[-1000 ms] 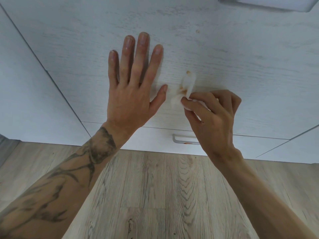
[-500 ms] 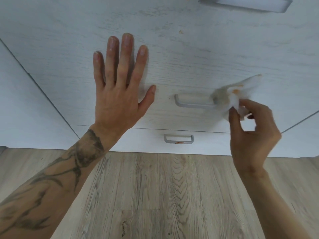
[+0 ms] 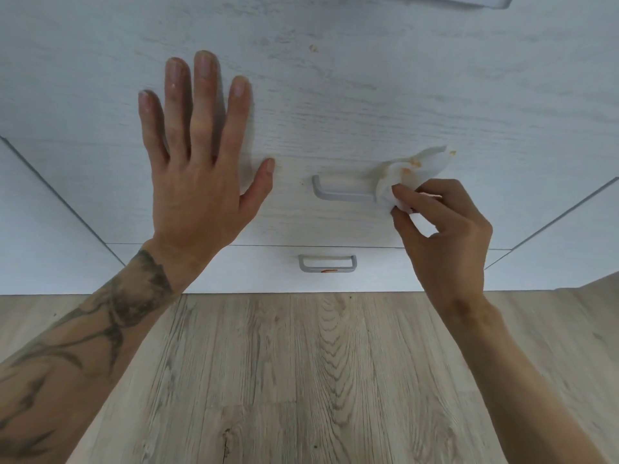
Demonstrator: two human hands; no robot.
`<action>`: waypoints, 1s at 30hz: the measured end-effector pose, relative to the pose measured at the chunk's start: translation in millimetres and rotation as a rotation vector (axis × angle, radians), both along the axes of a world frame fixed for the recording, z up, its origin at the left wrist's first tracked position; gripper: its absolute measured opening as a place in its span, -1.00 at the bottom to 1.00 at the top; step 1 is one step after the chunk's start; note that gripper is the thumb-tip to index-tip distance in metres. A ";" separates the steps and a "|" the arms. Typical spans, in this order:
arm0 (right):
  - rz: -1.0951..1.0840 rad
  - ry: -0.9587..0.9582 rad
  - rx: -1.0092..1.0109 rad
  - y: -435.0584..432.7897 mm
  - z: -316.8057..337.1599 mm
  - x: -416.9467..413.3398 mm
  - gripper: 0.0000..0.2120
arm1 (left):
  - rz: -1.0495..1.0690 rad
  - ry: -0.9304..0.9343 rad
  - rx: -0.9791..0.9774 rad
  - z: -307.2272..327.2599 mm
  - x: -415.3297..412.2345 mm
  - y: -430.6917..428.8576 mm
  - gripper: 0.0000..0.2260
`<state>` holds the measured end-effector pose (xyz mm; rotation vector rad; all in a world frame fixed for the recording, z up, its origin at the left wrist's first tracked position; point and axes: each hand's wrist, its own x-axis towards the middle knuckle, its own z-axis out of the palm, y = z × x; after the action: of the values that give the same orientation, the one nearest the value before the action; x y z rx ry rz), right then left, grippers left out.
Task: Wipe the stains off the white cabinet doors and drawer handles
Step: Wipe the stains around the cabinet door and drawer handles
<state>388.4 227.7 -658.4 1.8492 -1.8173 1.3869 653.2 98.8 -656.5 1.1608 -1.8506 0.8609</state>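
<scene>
Against the white drawer front (image 3: 368,95), left grip (image 3: 197,195) lies flat, fingers straight, holding nothing. Right grip (image 3: 442,236) pinches a stained wipe (image 3: 402,175) at the right end of the middle handle (image 3: 345,192). Lower handle (image 3: 326,264) shows an orange smear.

Two hands are shown, a left hand (image 3: 197,182) and a right hand (image 3: 442,236). One crumpled white wipe (image 3: 412,172) is counted. Three grey handles are seen: a middle handle (image 3: 341,195), a lower handle (image 3: 326,268) and a top handle (image 3: 469,0), cut off by the frame edge. Two drawer fronts are counted, an upper drawer front (image 3: 368,95) and a lower drawer front (image 3: 234,269). One orange stain (image 3: 327,271) is seen on the lower handle, and one brown speck (image 3: 313,47) on the upper drawer front.
</scene>
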 end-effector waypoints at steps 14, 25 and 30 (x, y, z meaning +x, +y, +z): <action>-0.030 -0.069 -0.043 -8.2 -4.4 7.2 -0.73 | 0.005 0.000 0.001 1.9 -1.4 0.2 -0.33; -0.090 -0.096 -0.095 -5.8 -6.0 15.5 -0.75 | 0.009 0.001 0.004 1.4 -2.9 0.1 -0.32; -0.078 -0.112 -0.123 15.2 -8.7 18.6 -0.76 | 0.007 0.003 0.000 1.6 -1.6 -0.1 -0.32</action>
<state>407.0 242.9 -667.2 1.6543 -1.7902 1.5648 651.6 98.8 -654.9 1.1690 -1.8454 0.8626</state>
